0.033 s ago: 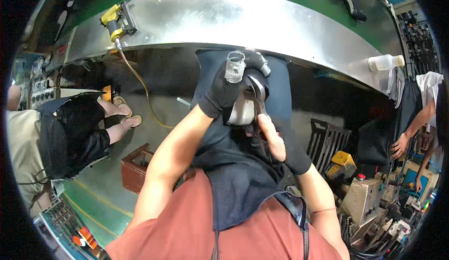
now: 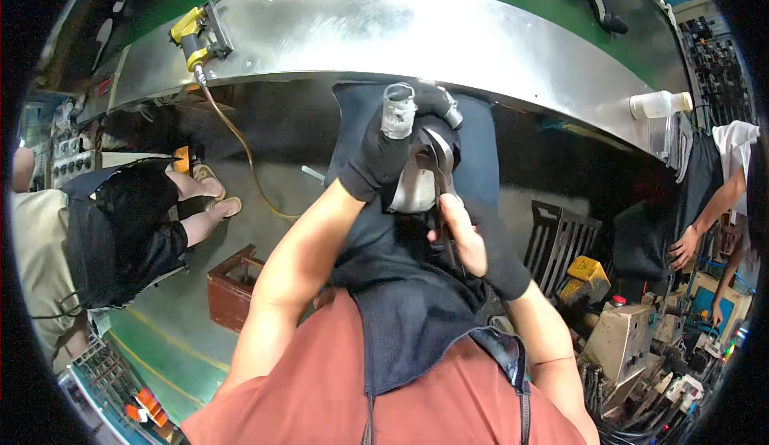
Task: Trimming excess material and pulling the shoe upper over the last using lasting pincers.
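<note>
At the far left a seated co-worker (image 2: 120, 221) in dark clothes has sandalled feet on the grey floor (image 2: 272, 181), and a yellow pneumatic tool (image 2: 192, 32) lies on the curved steel workbench (image 2: 448, 32), its amber hose (image 2: 240, 149) trailing down. A reddish-brown box (image 2: 232, 285) stands on the floor near the wearer's left elbow. The left hand (image 2: 376, 153), in a dark glove with a taped fingertip, is clenched around the rounded metal part (image 2: 412, 185), which sits over the dark apron (image 2: 416, 301) in front of the body, below the bench edge. The right hand (image 2: 465, 237), wearing a fingerless sleeve, grips a slim dark tool (image 2: 439, 177) pressed against that part. The work likely goes best with the left hand bracing the part firmly and the tool kept at a steady angle. Farther right stand a slatted dark crate (image 2: 561, 241), a white plastic bottle (image 2: 661, 104) and another person's arm (image 2: 705, 221).
</note>
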